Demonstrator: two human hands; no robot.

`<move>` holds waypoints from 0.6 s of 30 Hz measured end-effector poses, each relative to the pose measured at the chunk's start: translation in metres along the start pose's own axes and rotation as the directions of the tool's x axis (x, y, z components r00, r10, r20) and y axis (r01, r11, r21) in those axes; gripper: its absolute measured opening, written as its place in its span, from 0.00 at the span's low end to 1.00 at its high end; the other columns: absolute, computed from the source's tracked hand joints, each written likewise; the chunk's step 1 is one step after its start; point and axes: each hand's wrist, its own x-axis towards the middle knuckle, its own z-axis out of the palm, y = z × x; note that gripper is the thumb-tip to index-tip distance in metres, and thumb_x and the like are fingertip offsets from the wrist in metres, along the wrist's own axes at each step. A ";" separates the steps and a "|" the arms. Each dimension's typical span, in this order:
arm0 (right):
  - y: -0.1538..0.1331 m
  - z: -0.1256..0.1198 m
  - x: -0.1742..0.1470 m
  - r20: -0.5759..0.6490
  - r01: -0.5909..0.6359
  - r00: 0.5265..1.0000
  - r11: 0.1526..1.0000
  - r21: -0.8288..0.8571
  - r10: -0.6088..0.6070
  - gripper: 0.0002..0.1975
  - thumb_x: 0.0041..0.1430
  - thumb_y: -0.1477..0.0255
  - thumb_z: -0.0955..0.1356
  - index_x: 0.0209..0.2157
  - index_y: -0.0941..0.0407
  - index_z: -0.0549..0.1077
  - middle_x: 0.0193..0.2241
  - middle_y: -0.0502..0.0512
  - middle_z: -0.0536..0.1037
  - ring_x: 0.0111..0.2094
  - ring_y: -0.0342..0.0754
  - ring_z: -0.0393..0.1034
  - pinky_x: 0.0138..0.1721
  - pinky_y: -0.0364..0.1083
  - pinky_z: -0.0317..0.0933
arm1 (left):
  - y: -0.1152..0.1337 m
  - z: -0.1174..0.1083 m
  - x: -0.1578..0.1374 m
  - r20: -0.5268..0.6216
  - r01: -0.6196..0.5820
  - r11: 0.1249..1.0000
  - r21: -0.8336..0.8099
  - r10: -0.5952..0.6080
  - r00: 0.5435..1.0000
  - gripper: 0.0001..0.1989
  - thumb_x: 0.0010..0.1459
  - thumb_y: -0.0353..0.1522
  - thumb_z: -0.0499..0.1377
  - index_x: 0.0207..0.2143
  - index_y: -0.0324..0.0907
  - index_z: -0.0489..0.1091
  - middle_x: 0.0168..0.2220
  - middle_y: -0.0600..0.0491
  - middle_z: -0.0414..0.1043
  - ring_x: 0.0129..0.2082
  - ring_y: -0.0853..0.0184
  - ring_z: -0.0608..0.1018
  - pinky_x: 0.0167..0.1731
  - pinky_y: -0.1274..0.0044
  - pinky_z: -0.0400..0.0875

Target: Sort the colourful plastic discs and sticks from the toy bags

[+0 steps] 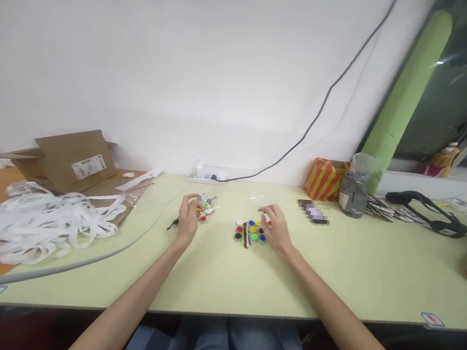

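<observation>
My left hand [189, 217] is at the left of the tabletop's middle, its fingers curved and apart beside a loose pile of small coloured pieces [207, 205]. A red disc and thin strands show at its fingertips; its palm side is partly hidden. My right hand [275, 229] hovers at the right end of several small round discs [253, 236] in neat rows, in white, red, black, blue, yellow and green. Its fingers are bent but apart, with a red disc partly showing beneath them. Between the columns of discs lie coloured strings [246, 235], side by side.
White ribbon [44, 226] lies heaped at the left, by an open cardboard box [75, 161]. A grey cable [87, 263] crosses the front left. At the right are a phone [314, 212], a striped bag [323, 180], a grey bag [353, 193] and a black strap-like headset [428, 211].
</observation>
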 end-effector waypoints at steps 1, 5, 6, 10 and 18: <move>-0.013 0.009 0.005 0.051 0.029 0.998 0.999 0.014 -0.030 0.13 0.64 0.75 0.62 0.47 0.54 0.72 0.41 0.59 0.73 0.44 0.53 0.68 0.45 0.52 0.63 | -0.001 0.011 0.003 0.025 0.118 0.978 -0.170 -0.115 0.993 0.08 0.62 0.32 0.50 0.44 0.43 0.64 0.22 0.59 0.65 0.24 0.69 0.70 0.28 0.78 0.67; -0.057 0.043 0.021 0.163 -0.029 0.987 0.995 0.100 0.012 0.21 0.66 0.68 0.64 0.59 0.52 0.64 0.47 0.61 0.73 0.48 0.55 0.68 0.50 0.55 0.62 | -0.007 0.052 0.007 0.231 0.359 0.860 -0.363 -0.290 0.929 0.10 0.55 0.30 0.57 0.41 0.40 0.65 0.27 0.54 0.72 0.29 0.68 0.76 0.33 0.75 0.71; -0.061 0.050 0.023 0.171 -0.079 0.984 0.987 0.139 0.054 0.21 0.66 0.68 0.63 0.60 0.52 0.63 0.48 0.61 0.72 0.46 0.54 0.68 0.49 0.54 0.63 | -0.008 0.058 0.005 0.261 0.377 0.851 -0.364 -0.295 0.919 0.11 0.54 0.30 0.58 0.41 0.40 0.65 0.31 0.51 0.74 0.32 0.67 0.78 0.35 0.75 0.72; -0.057 0.062 0.019 0.173 -0.275 0.957 0.915 0.297 0.232 0.19 0.66 0.66 0.64 0.57 0.53 0.66 0.44 0.59 0.74 0.41 0.51 0.70 0.46 0.52 0.64 | -0.010 0.063 -0.011 0.370 0.436 0.819 -0.372 -0.300 0.879 0.15 0.55 0.32 0.61 0.46 0.43 0.66 0.42 0.47 0.76 0.44 0.65 0.78 0.41 0.75 0.72; -0.050 0.060 0.013 0.250 -0.437 0.899 0.744 0.506 0.358 0.13 0.63 0.60 0.64 0.37 0.54 0.75 0.38 0.57 0.76 0.34 0.49 0.71 0.32 0.46 0.65 | -0.010 0.071 -0.030 0.339 0.194 0.929 -0.315 -0.081 0.937 0.14 0.59 0.34 0.57 0.48 0.44 0.66 0.53 0.47 0.71 0.55 0.63 0.71 0.51 0.72 0.67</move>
